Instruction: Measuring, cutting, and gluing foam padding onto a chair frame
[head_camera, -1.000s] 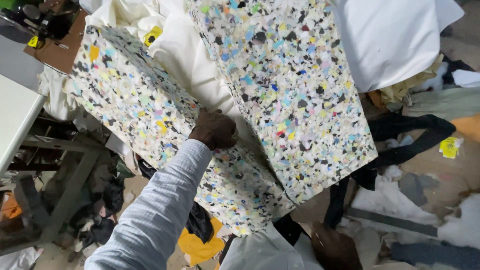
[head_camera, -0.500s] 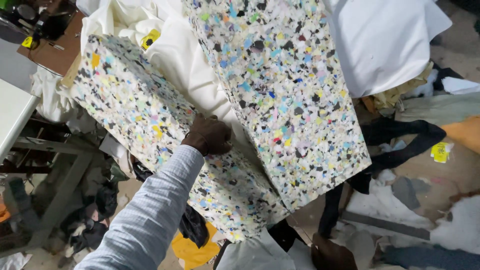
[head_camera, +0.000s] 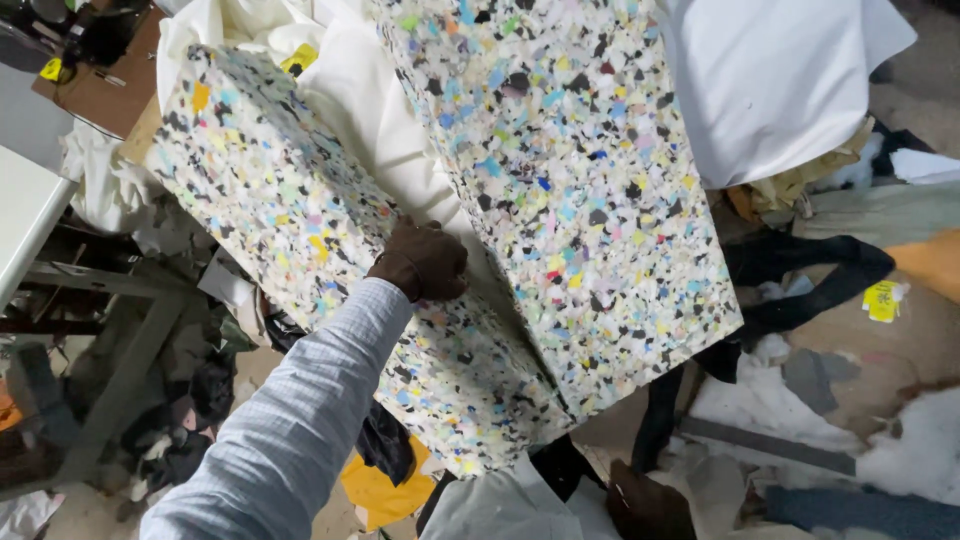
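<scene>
Your left hand (head_camera: 420, 260) is curled over the near edge of the left foam block (head_camera: 300, 240), beside the right foam block (head_camera: 570, 190).

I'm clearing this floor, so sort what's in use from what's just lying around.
In use:
left hand, gripping the top edge of the left foam slab
right foam slab
white cloth between the slabs

Lying about:
yellow fabric
dark garment
grey table frame
</scene>
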